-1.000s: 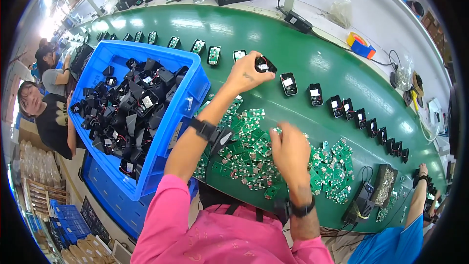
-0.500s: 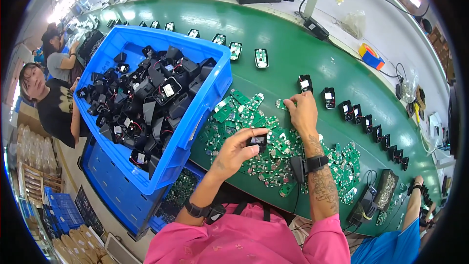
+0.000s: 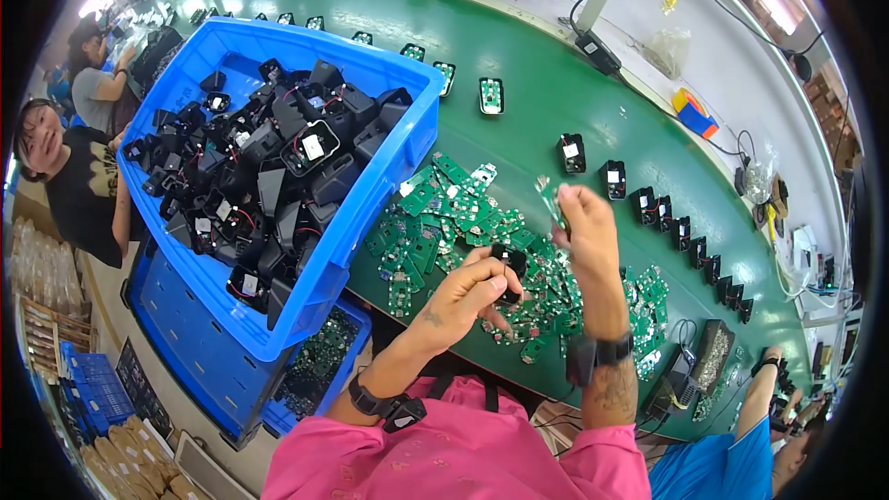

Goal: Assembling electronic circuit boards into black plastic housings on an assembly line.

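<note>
My left hand [image 3: 463, 298] grips a small black plastic housing [image 3: 511, 262] between thumb and fingers, low over the near part of the heap. Pinched in the fingertips of my right hand [image 3: 591, 230] is a green circuit board [image 3: 548, 198], raised and tilted, up and to the right of the housing and apart from it. Beneath both hands spreads a heap of loose green circuit boards [image 3: 440, 208]. Just beyond my right hand stand two open black housings, the nearer-left housing [image 3: 571, 154] and the one beside it [image 3: 613, 180], each with a white piece inside.
A blue bin [image 3: 426, 125] full of black housings [image 3: 269, 194] stands at left. More housings line the green table [image 3: 528, 65], to the right and along the far side. Tape [image 3: 694, 114] lies on the back ledge. Co-workers are at left and lower right; a black device [image 3: 674, 389] sits near right.
My right hand has lifted a circuit board off the table and drawn it nearer. My left hand has turned and shifted slightly right with the housing. The whole view has shifted a little.
</note>
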